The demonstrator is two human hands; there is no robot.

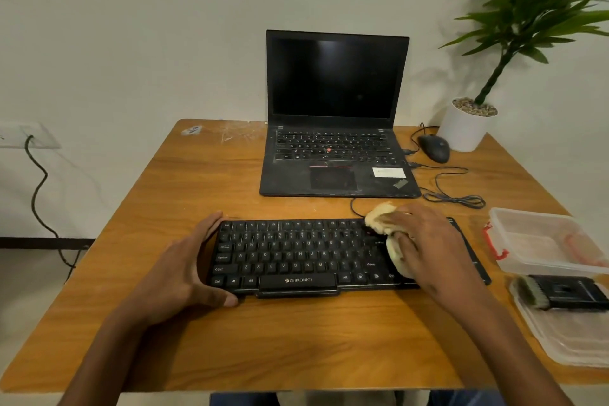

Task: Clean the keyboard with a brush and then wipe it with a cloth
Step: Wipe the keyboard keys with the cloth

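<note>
Black keyboard (pixel 306 257) at centre frame, lying flat on the wooden tabletop (pixel 263 339), long side across the picture. Left hand (pixel 184 270) coming in from the lower left, forearm angled up toward the centre; hand spread into a wide C, fingers along the keyboard's far left corner and thumb hooked at its near left edge, bracing that end. Right hand (pixel 428 250) entering from the lower right, palm down, fingers curled and pressed onto a bunched pale cloth (pixel 385 217) that sits on the keys at the keyboard's right part; cloth showing beyond the fingertips and under the thumb side. Right end of the keyboard partly hidden by this hand.

Black brush (pixel 560 293) with pale bristles at the right edge of the frame, resting on a clear plastic lid (pixel 566 339), well apart from both hands. Clear container (pixel 543 241) just beyond it. Open laptop (pixel 336 115) with dark screen in the upper centre, mouse (pixel 434 148) and potted plant (pixel 474 122) to the upper right.
</note>
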